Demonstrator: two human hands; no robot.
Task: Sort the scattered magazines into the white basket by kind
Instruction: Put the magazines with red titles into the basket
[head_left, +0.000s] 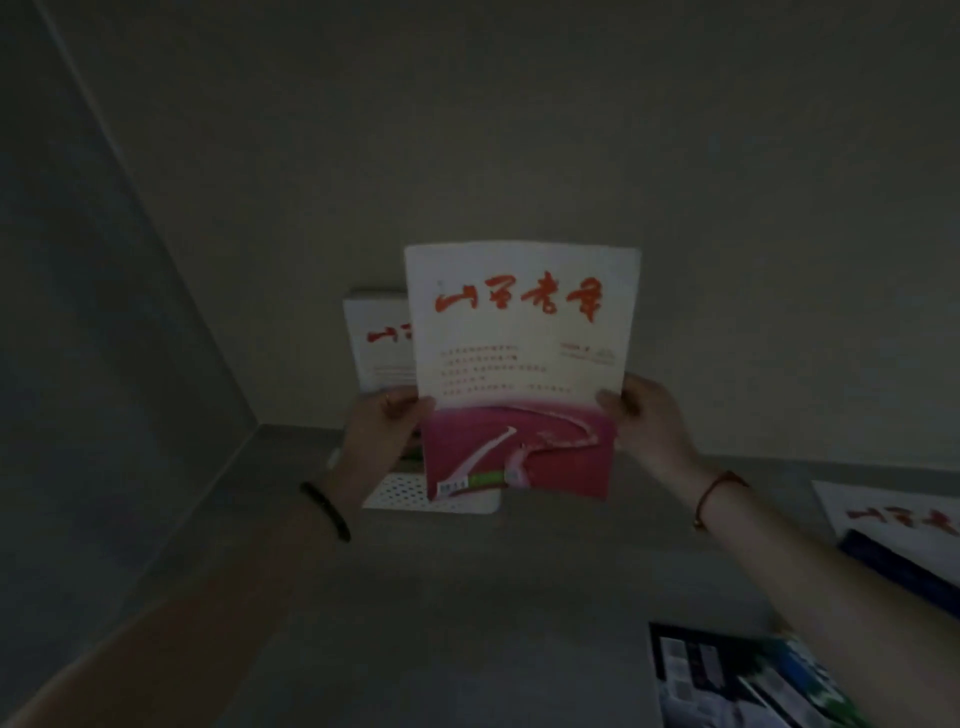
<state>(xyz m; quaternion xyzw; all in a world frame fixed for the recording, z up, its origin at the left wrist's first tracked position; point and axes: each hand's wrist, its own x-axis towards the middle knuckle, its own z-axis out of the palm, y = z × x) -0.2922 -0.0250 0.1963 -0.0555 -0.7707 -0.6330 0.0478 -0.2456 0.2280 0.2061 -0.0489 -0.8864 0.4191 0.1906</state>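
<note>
Over the far side of the table (467, 597), close to the wall, a magazine (519, 358) with a red title is held upright, its long axis vertical and its cover facing the person. The left hand (382, 431) grips its left edge, thumb on the cover and fingers behind. The right hand (649, 421) pinches the right edge the same way.

The white basket (415, 493) sits below the magazine and a little to the left, so it lies nearer the left hand. A second copy (376, 343) with the same title stands in the basket, just behind the held one's left edge. The next move probably calls for a short drop down and leftward, keeping the magazine upright beside its twin.

Because of the dim light, I cannot tell whether the bottom edge is already inside the rim. To the right on the table lie a third copy (893, 525) and a dark-covered magazine (737, 680), well apart from both hands.
</note>
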